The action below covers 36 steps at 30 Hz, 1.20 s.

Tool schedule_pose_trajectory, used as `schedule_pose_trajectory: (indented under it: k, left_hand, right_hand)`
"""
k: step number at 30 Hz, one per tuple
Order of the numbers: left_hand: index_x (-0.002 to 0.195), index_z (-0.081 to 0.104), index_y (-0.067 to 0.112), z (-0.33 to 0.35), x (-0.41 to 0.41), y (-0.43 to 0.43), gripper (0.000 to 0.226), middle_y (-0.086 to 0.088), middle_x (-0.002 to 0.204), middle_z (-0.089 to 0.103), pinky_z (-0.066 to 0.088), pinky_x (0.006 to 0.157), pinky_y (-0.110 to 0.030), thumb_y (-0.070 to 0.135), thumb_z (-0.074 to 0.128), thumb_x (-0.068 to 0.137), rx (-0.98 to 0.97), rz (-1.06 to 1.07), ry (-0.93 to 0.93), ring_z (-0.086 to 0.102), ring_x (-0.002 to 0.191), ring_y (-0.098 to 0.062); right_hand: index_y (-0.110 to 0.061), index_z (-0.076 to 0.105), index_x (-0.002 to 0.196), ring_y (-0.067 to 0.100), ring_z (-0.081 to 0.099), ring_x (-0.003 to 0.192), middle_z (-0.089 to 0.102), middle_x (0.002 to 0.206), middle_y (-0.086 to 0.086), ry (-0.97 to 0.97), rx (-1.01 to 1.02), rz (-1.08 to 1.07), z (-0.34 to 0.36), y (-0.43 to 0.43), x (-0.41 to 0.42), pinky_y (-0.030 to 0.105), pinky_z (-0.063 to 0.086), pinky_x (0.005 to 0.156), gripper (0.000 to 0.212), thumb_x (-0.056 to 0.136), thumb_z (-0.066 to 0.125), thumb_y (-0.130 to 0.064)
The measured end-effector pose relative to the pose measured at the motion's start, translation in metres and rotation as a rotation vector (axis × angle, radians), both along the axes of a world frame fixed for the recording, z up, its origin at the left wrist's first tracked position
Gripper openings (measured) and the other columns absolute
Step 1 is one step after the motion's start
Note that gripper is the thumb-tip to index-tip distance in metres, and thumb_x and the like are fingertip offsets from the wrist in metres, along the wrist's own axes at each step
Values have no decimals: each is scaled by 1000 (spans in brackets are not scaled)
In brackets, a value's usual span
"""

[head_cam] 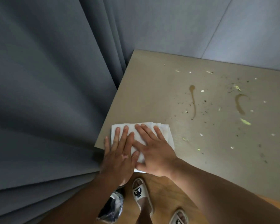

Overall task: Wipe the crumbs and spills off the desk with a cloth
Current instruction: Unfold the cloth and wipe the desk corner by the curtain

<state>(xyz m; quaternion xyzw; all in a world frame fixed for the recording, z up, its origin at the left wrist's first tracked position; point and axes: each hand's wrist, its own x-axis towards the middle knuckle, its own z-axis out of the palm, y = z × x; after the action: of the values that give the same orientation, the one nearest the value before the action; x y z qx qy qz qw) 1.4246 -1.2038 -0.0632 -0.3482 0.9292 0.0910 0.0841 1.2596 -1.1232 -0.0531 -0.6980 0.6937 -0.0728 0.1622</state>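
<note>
- Cloth [166,135]: white, folded into a thick pad w/ layered edges. It sits on the near-left corner of the counter [152,88], near side just over the front edge.
- Your L hand [118,157] lies flat on it, fingers straight, gripping nothing.
- Your R hand [153,156] is also flat, fingers spread, pressing the cloth, thumb by the L fingers.
- Brown streak [193,104], hooked spill [239,104] and scattered crumbs [245,121] lie to the right, apart from the cloth.
- Counter's left edge runs beside the grey curtain [47,78]; far edge meets the wall [184,21].
- Bare counter btwn cloth and streak.
</note>
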Motion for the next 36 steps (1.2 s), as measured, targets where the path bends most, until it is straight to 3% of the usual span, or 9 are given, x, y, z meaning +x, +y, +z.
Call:
schedule_pose_trajectory:
  k: [8, 12, 20, 23, 26, 29, 31, 33, 36]
  left_hand:
    - [152, -34, 10, 17, -88, 112, 70, -13, 153, -51, -6, 125, -59, 50, -2, 105, 24, -204, -165, -46, 142, -38]
    - [150, -36, 13, 17, -118, 152, 69, -11, 155, -50, -7, 125, -57, 53, -11, 100, 66, -329, -163, -47, 142, -35]
    - [156, -25, 28, 42, -103, 163, 98, 12, 168, -21, -5, 127, -51, 70, 39, 95, 252, -476, -121, -31, 152, -11]
    - [161, 10, 37, 72, -91, 153, 103, 29, 162, 14, 0, 128, -37, 62, 71, 82, 544, -342, 46, -5, 149, 11]
    - [150, 30, 53, 95, -77, 132, 103, 43, 149, 28, 23, 122, -25, 51, 90, 66, 871, -68, 313, 19, 146, 14]
    - [150, 32, 51, 103, -68, 114, 116, 17, 151, 49, 41, 115, -38, 54, 96, 53, 1303, 212, 542, 43, 144, -8]
    - [151, 40, 33, 110, -72, 113, 111, -5, 146, 58, 47, 110, -49, 49, 96, 57, 1484, 257, 590, 54, 136, -28]
    - [140, 55, 13, 120, -80, 117, 85, -21, 135, 65, 47, 108, -57, 38, 93, 68, 1518, 287, 671, 60, 127, -42]
    - [123, 69, 10, 132, -87, 108, 49, -18, 121, 73, 53, 102, -54, 26, 85, 80, 1432, 487, 773, 68, 115, -40]
  right_hand:
    - [-36, 27, 159, 27, 10, 160, 12, 173, 5, 94, 20, -143, -8, 133, -66, 58, 18, 126, 89, 82, 56, -70]
    - [-32, 39, 153, 28, 31, 154, 29, 168, 7, 118, -9, -258, -5, 189, -86, 56, 31, 121, 91, 74, 85, -46]
    - [-32, 60, 138, 22, 66, 126, 65, 141, -1, 27, 15, -387, 24, 237, -79, 39, 56, 98, 86, 61, 91, -12]
    - [-42, 55, 144, 6, 59, 128, 60, 144, -20, -238, 106, -475, 54, 246, -86, 20, 44, 103, 65, 86, 71, -18]
    - [-36, 65, 132, 5, 67, 109, 73, 120, -17, -716, 160, -541, 83, 245, -94, 28, 51, 99, 51, 85, 74, -20]
    - [-21, 69, 126, 16, 71, 102, 76, 111, -2, -1176, 138, -619, 104, 229, -93, 30, 55, 89, 50, 79, 82, -10]
    - [-11, 65, 128, 26, 70, 97, 73, 108, 12, -1472, 120, -672, 109, 212, -86, 34, 56, 82, 53, 76, 79, -7]
    - [-9, 60, 132, 31, 69, 96, 71, 110, 18, -1643, 92, -722, 112, 191, -77, 38, 57, 79, 58, 76, 75, -6]
    - [-17, 63, 128, 36, 69, 104, 69, 121, 19, -1640, 30, -803, 112, 166, -69, 45, 57, 86, 52, 78, 75, -20]
